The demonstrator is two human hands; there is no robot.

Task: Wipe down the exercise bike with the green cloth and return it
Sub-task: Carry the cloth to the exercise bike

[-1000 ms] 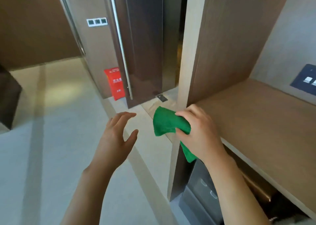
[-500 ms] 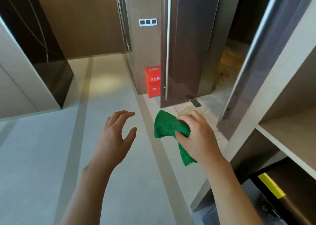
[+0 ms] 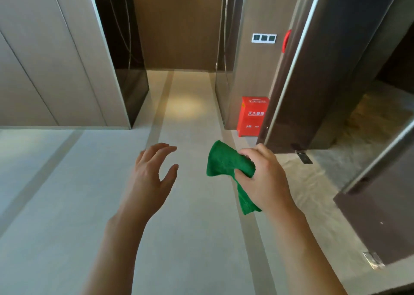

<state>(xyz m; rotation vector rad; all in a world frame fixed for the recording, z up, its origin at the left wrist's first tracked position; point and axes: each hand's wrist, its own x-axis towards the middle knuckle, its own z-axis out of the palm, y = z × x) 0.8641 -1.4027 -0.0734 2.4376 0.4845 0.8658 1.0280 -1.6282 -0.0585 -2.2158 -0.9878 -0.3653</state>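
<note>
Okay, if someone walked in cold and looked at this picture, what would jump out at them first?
Most likely the bright green cloth, bunched in the right hand at the middle of the view, above the pale floor. Next, the red box standing on the floor against the wall, just beyond the cloth. The left hand hangs empty beside it, fingers loosely spread.

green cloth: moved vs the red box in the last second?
Yes. The green cloth, gripped by the right hand, now sits below-left of the red box; earlier, right of it.
</note>
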